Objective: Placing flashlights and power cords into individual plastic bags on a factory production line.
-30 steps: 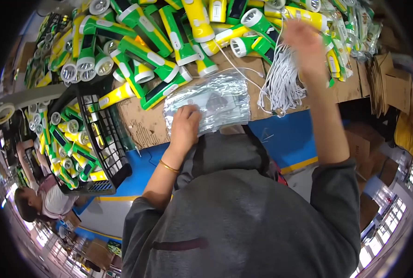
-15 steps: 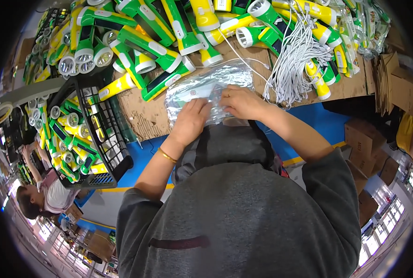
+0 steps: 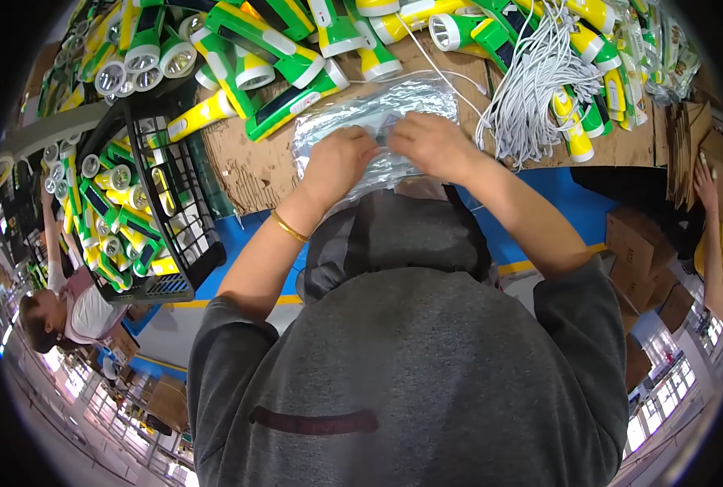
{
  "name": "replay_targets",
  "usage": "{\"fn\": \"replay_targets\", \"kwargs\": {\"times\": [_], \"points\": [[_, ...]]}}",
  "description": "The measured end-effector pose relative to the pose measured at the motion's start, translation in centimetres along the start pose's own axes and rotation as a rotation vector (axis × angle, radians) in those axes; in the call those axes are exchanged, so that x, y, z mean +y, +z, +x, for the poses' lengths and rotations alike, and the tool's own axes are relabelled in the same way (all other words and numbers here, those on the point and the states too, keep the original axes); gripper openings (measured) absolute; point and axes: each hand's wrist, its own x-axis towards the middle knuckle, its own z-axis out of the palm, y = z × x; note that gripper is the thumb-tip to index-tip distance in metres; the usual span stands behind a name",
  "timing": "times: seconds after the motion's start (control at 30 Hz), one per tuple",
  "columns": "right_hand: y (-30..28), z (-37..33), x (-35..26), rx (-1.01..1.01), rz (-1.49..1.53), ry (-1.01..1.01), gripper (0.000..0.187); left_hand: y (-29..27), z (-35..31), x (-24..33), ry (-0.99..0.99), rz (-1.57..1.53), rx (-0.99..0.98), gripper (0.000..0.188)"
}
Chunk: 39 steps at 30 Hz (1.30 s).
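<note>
A stack of clear plastic bags (image 3: pixel 416 96) lies on the cardboard-covered table in front of me. My left hand (image 3: pixel 338 165) bends over its left part, fingertips pinched together on the plastic. Close beside it, my right hand (image 3: pixel 436 148) also has its fingers drawn together on the top bag. Between the fingertips a small printed patch shows through the film. The exact grip under the fingers is partly hidden.
Green-and-yellow flashlights (image 3: pixel 264 45) are heaped behind the bags. White cables (image 3: pixel 532 97) lie bundled at the right. A black crate (image 3: pixel 184 219) of flashlights stands at the left. Co-workers appear at both sides, one with a hand (image 3: pixel 705 183) by flattened cardboard (image 3: pixel 684 154).
My hands have come nearer each other, and the fingers have closed more tightly on the plastic. The view has shifted slightly. A co-worker's arm has appeared at the right.
</note>
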Motion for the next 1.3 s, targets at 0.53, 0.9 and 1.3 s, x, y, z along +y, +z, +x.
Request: {"fn": "replay_targets", "kwargs": {"times": [0.53,0.9,1.3], "points": [[-4.4,-2.2,-1.7,0.252,0.553,0.718,0.024,0.5,3.5,7.0,0.017,-0.245,0.234,0.014],[-6.5,-2.7,-2.5,0.353,0.422,0.715,0.015,-1.3,0.4,2.9,-0.266,0.138,0.401,0.014],[-5.0,10.5,0.5,0.46,-0.284,0.314,0.033,-1.1,-5.7,2.2,-0.358,-0.206,0.605,0.008]]}}
